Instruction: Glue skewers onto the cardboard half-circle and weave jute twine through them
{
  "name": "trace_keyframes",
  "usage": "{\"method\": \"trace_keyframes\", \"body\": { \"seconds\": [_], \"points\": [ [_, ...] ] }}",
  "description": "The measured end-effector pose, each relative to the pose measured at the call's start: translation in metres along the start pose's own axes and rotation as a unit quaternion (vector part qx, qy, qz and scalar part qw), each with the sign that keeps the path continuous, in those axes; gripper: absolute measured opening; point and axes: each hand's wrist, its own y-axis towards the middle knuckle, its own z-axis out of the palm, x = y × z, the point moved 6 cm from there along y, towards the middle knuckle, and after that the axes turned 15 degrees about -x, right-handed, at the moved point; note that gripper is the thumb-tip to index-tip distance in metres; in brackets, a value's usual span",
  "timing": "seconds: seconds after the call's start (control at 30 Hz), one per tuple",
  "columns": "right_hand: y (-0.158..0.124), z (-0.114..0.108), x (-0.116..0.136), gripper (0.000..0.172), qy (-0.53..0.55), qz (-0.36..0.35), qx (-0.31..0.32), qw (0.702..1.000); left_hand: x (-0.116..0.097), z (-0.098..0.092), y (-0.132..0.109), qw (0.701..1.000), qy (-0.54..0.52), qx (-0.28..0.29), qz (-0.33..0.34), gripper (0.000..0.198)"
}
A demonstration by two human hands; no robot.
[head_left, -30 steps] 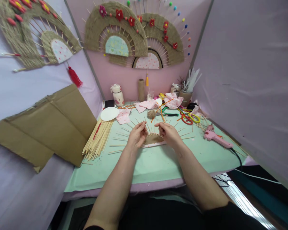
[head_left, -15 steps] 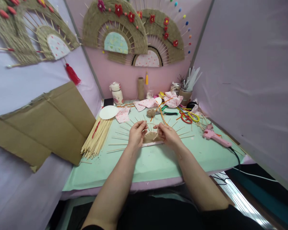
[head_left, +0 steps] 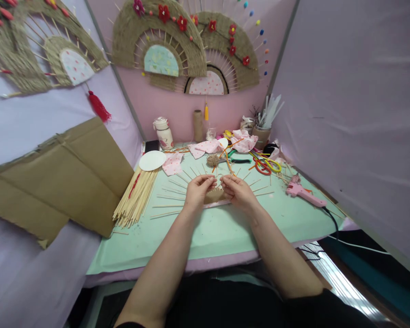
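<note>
Both hands are over a half-round fan frame made of a cardboard base [head_left: 214,197] with thin wooden sticks [head_left: 167,206] spreading outward from it. My left hand [head_left: 198,190] pinches a thin strand of twine between thumb and fingers. Close by on the right, my right hand [head_left: 242,192] pinches the same strand, which makes a small loop between the fingertips. The strand is so fine that its full path cannot be made out. Behind the hands lies a ball of twine [head_left: 212,160]. My fingers hide the inner ends of several sticks.
Left on the table is a bundle of sticks [head_left: 136,196] under a white oval disc [head_left: 152,160], beside folded cardboard [head_left: 64,173]. Pliers [head_left: 241,161], red-handled scissors [head_left: 262,166] and a pink glue gun [head_left: 304,193] lie right. Behind stand a bottle [head_left: 164,134] and a cardboard tube [head_left: 198,126].
My hands have come closer together, and the twine that arched between them is now a small loop at the fingertips. The whole view has shifted slightly.
</note>
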Motion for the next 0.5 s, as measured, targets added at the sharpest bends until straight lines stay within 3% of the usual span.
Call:
{"method": "trace_keyframes", "body": {
  "seconds": [0.13,0.33,0.5],
  "points": [
    [0.001,-0.0021,0.0036,0.035,0.053,0.014,-0.016,0.998,0.0011,-0.0001,0.0006,0.999,0.028,0.001,0.022,0.033],
    [0.0016,-0.0049,0.0076,0.035,0.069,0.005,-0.038,0.997,0.0004,0.0029,-0.005,0.999,-0.01,0.021,-0.034,0.036],
    [-0.0027,-0.0005,0.0064,0.034,0.06,0.016,-0.018,0.998,0.0009,0.0023,-0.0039,0.999,-0.017,0.019,-0.044,0.034]
  ]
}}
